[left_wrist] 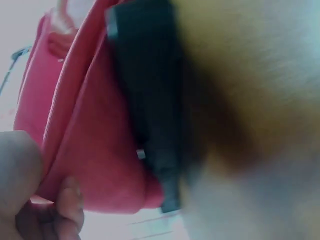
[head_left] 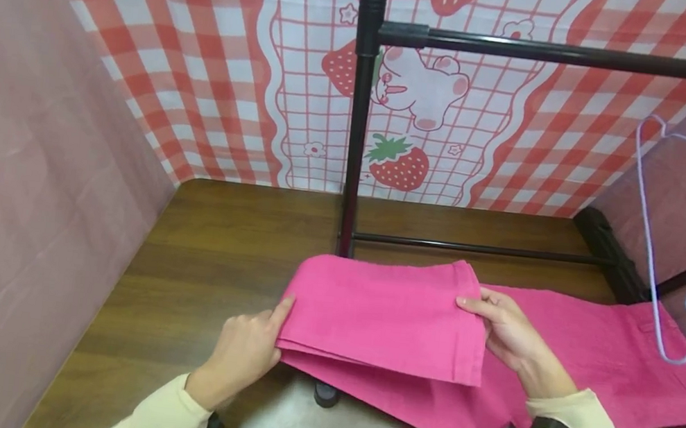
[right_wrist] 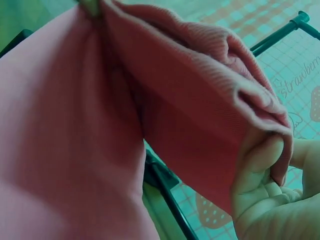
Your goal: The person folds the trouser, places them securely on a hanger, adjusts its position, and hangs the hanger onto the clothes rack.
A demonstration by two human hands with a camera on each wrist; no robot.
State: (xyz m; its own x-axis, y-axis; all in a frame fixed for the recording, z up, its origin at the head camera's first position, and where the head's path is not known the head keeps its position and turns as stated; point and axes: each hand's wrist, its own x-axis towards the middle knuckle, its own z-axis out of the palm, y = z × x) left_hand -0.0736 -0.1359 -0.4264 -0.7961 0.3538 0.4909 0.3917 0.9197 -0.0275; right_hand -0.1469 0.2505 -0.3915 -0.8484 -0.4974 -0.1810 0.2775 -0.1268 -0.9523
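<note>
Bright pink trousers (head_left: 382, 316) lie lengthwise over the table and the rack's base, their leg end doubled back on top toward the right. In the head view, my left hand (head_left: 243, 350) pinches the fold at the left end, forefinger above the cloth. My right hand (head_left: 509, 329) pinches the turned-back hem near its right edge, thumb on top. The right wrist view shows this hem (right_wrist: 205, 65) raised, its layers apart, with thumb and fingers gripping its corner. The other end of the trousers stretches right, under the lilac hanger (head_left: 650, 267) in the head view.
A black garment rack stands on the wooden table (head_left: 185, 281); its upright (head_left: 357, 139) rises just behind the fold and its top rail (head_left: 573, 55) runs right. A strawberry-print checked cloth (head_left: 203, 53) hangs behind, with a plain pink cloth (head_left: 39, 175) at the left.
</note>
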